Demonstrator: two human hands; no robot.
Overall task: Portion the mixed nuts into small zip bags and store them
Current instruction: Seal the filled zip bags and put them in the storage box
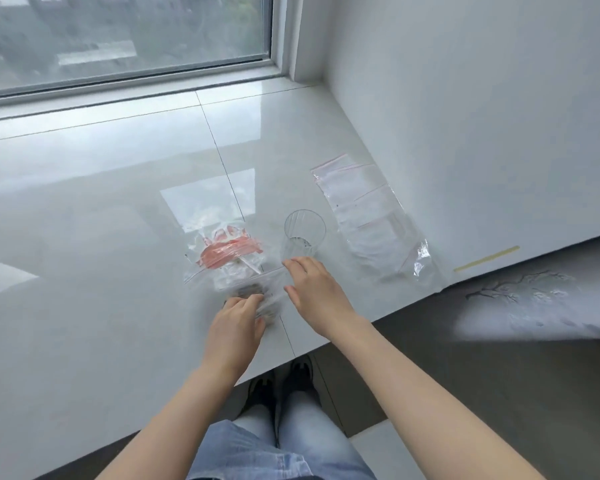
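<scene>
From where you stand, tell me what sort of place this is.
Probably a room in a home, not a workshop: a wide tiled ledge runs under a window, with a drinking glass and zip bags laid out on it.

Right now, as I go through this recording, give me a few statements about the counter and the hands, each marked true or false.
1. The clear glass stands upright on the counter. True.
2. The glass is full of nuts. False: it looks empty.
3. The stack of small zip bags lies to the right of the glass, near the wall. True.
4. The left hand rests on the stack of small zip bags. False: it is on a clear bag of nuts at the counter's near edge.
5. The right hand grips the glass. False: its fingers are at the top edge of the bag, just in front of the glass.
</scene>
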